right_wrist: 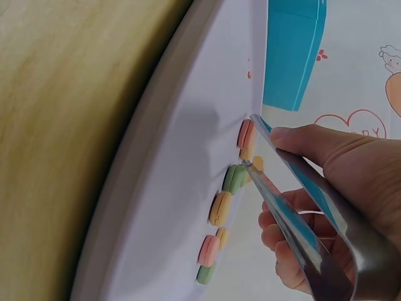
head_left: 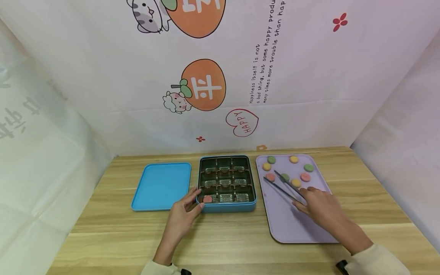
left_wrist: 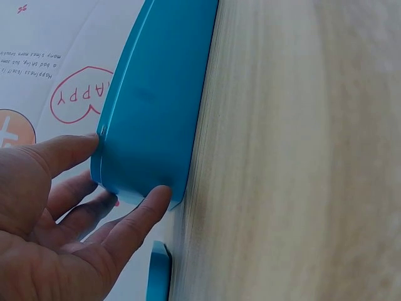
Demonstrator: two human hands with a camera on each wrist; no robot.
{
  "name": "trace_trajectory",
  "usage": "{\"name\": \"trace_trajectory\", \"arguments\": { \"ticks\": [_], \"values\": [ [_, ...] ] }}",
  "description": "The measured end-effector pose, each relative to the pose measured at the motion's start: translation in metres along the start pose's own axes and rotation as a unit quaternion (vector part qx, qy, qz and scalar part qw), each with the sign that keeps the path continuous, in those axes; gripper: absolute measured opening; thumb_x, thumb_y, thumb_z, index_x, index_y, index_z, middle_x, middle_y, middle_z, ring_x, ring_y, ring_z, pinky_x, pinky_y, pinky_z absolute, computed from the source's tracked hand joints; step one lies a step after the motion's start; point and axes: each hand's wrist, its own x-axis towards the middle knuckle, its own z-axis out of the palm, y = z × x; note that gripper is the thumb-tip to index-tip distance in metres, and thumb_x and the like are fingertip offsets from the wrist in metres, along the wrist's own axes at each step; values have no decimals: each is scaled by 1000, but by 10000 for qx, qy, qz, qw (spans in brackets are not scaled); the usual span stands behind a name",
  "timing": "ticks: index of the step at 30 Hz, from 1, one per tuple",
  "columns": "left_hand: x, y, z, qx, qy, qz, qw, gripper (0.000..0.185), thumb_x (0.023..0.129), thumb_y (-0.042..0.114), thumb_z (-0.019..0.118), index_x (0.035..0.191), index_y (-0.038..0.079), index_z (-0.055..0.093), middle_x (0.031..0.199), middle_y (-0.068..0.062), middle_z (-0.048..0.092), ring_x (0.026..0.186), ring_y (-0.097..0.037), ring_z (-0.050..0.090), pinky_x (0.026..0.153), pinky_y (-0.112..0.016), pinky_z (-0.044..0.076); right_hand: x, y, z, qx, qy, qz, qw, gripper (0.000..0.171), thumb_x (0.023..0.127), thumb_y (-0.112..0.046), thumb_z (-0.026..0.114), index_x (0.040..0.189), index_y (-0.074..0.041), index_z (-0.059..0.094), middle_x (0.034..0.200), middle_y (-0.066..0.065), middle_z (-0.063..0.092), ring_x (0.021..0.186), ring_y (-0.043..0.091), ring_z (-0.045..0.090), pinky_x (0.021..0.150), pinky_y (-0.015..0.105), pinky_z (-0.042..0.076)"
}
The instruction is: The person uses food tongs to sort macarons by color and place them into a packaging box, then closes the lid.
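In the head view my left hand [head_left: 183, 214] touches the front left corner of a blue box [head_left: 227, 207], its thumb and fingers spread about the corner. The box has a dark insert with several compartments; a pink macaron [head_left: 207, 199] lies in the front left one. My right hand [head_left: 323, 208] grips metal tongs [head_left: 287, 187] over a lilac tray [head_left: 299, 225]. Their tips stand apart on either side of another pink macaron [right_wrist: 246, 135] on the tray; whether they touch it I cannot tell. Close by lies a green macaron [head_left: 285, 177].
More macarons lie in the tray's far half, among them a yellow one [head_left: 295, 183], a pink one [head_left: 305, 177] and a green one [head_left: 308, 167]. A flat blue lid [head_left: 163, 187] lies left of the box. Behind the wooden table [head_left: 220, 244] hangs a printed white sheet [head_left: 302, 95].
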Motion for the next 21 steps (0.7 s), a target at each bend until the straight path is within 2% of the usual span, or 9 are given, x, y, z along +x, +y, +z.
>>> {"name": "trace_trajectory", "arguments": {
  "ticks": [7, 15, 21],
  "values": [
    [0, 1, 0, 17, 0, -35, 10000, 51, 99, 11, 72, 148, 5, 60, 166, -19, 39, 153, -39, 39, 114, -45, 51, 2, -1, 3, 90, -61, -30, 9999, 31, 88, -28, 84, 100, 0, 76, 79, 10, 70, 65, 22, 64, 50, 42, 50],
    [-1, 3, 0, 29, 6, -59, 10000, 50, 100, 10, 72, 148, 6, 59, 166, -18, 39, 152, -39, 41, 114, -45, 51, 4, 0, 3, 485, -333, 106, 9982, 26, 90, -28, 83, 90, -6, 69, 69, -1, 58, 61, 15, 50, 49, 33, 39],
    [1, 1, 0, 103, 31, -58, 9999, 50, 100, 9, 72, 148, 5, 60, 166, -19, 40, 152, -39, 40, 113, -44, 52, 5, 0, 2, 651, -462, 179, 9967, 21, 91, -25, 81, 93, -7, 70, 70, -1, 60, 62, 15, 50, 49, 32, 39]
  ]
}}
